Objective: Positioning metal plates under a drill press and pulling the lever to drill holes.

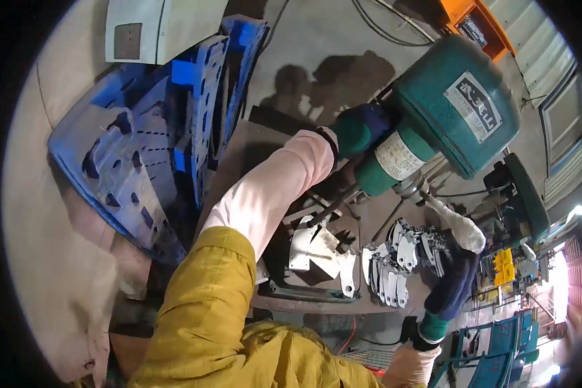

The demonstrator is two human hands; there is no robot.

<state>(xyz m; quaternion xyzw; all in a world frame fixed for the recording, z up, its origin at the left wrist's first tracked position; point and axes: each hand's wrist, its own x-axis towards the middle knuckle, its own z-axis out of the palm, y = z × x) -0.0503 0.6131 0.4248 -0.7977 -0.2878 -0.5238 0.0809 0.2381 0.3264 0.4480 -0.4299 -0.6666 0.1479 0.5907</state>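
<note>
A green drill press [427, 90] leans across the upper right, its dark spindle [333, 208] pointing at a pale metal bracket [302, 246] on the machine's table [284, 294]. My left hand [359, 129], in a green and dark blue glove, is up against the side of the press head; its fingers are hidden there. My right hand [452, 284], in a similar glove, meets the end of a lever wrapped in white material [459, 224] and appears closed on it. Between the table and my right hand lie several flat metal plates with holes [388, 275].
Big blue perforated metal parts [129, 149] stand at the left beside a grey box [165, 32]. An orange container [482, 26] is at the top right. Another green machine [527, 197], yellow bins [504, 266] and teal racks [491, 343] are farther right.
</note>
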